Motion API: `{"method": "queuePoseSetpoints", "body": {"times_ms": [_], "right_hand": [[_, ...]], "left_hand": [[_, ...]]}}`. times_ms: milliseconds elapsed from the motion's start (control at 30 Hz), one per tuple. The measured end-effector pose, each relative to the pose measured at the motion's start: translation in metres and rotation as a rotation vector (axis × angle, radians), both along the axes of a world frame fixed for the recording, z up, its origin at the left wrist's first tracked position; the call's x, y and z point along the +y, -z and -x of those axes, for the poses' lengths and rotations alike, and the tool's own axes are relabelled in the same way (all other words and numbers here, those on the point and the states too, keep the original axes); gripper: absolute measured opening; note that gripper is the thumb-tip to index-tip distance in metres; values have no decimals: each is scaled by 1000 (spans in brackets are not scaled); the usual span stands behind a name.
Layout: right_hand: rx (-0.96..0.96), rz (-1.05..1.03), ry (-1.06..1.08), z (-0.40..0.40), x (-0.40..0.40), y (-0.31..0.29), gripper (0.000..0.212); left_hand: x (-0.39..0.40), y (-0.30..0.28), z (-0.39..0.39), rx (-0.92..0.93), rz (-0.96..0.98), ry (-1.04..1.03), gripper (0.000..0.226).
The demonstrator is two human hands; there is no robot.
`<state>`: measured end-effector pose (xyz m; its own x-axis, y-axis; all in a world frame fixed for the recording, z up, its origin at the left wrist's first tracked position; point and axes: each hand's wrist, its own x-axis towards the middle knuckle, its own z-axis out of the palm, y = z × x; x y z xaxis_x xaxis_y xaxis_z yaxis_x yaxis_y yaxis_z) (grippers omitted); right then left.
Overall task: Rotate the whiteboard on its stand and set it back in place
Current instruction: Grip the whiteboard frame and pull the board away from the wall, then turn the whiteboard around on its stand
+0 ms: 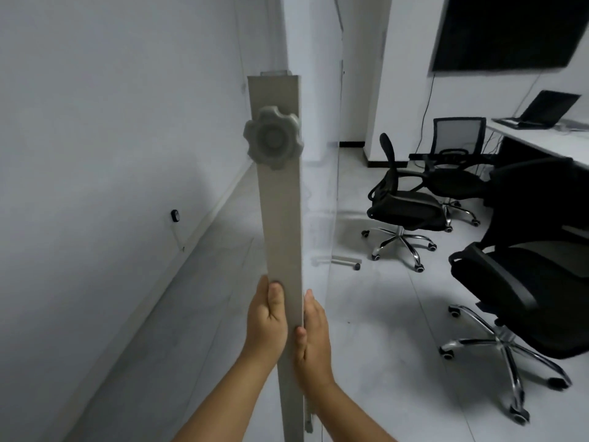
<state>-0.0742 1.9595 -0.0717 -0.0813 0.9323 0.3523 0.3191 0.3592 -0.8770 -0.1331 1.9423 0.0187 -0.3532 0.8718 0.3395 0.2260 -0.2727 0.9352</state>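
The whiteboard stand's grey upright post [282, 218] rises in the middle of the view, seen edge-on. A grey lobed locking knob [273, 141] sits near its top. The whiteboard panel [322, 173] runs away behind the post to the right, glossy and almost edge-on. My left hand [267, 320] clasps the post's left side with the thumb across its front. My right hand [314, 336] presses on the right side, thumb at the post's edge. A stand foot with a caster [345, 261] shows on the floor beyond.
A white wall [111, 154] runs close along the left, with a small dark wall socket [175, 215]. Black office chairs [404, 202] stand right, one close by [522, 301]. A white desk with a laptop [541, 113] and a dark wall screen [510, 30] are at far right.
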Motion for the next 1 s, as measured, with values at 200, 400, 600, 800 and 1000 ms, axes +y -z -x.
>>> {"method": "queuePoseSetpoints", "body": {"times_ms": [200,400,600,800,1000], "right_hand": [[14,30,18,15,134,0,96],[33,88,-3,28,270,-3,98],[25,53,-70,40,416,4,92],[-34,4,-160,72,536,13,87],[-36,38,-119,70,645,5,80]], "left_hand": [[137,5,20,35,-6,29,14],[277,7,32,34,9,-47,36],[421,10,46,27,78,-171,43],[537,3,69,9,112,-362,40],[655,14,79,-53,171,-236,38]]}}
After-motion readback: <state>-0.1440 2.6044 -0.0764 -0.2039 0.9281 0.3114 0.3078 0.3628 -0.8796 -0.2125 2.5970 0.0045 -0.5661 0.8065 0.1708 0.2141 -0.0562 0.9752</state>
